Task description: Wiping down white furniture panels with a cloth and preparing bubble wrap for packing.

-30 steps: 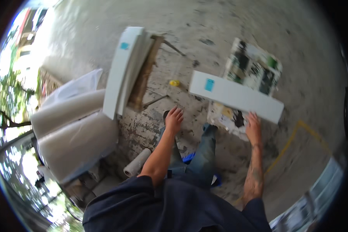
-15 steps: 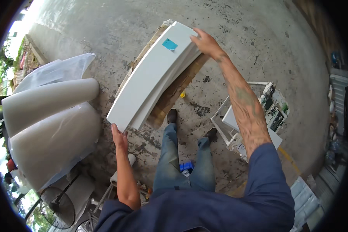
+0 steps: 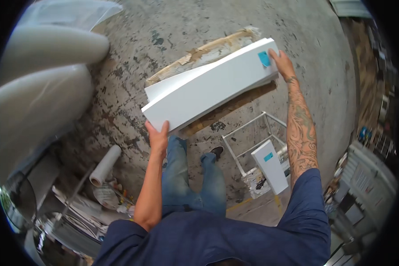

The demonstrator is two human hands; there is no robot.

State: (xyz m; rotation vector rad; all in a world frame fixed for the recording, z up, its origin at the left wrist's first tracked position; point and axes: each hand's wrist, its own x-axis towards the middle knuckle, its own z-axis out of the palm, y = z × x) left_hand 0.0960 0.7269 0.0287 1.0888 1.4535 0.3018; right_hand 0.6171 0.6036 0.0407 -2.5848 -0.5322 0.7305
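At the left end of a long white panel [image 3: 208, 86], the near corner was held by the left hand [image 3: 157, 137], partly open, its thumb and fingers parted along the edge; how far they reached beneath could not be told. The opposite end was grasped by the right hand [image 3: 282, 65], half curled, its thumb set beside a blue tag [image 3: 264, 59] and its other fingers mostly hidden round the edge. Between both hands the panel was spanned over a second white panel [image 3: 157, 90], which was left showing at an angle on the far left side. A moment earlier, lower pieces had been seen along the near side instead, so the top panel appeared to have been turned against them; by this, it was judged, it was made easier to handle separately, though whether it was fully lifted could not be told. Underneath, a worn brownish support [image 3: 208, 54] was seen along both long sides. Farther out, a lone white panel [image 3: 270, 170] was seen near a pale metal frame [image 3: 244, 124], and to the left a white roll [image 3: 107, 162] was seen nearer than the bulky translucent rolls [image 3: 44, 111]
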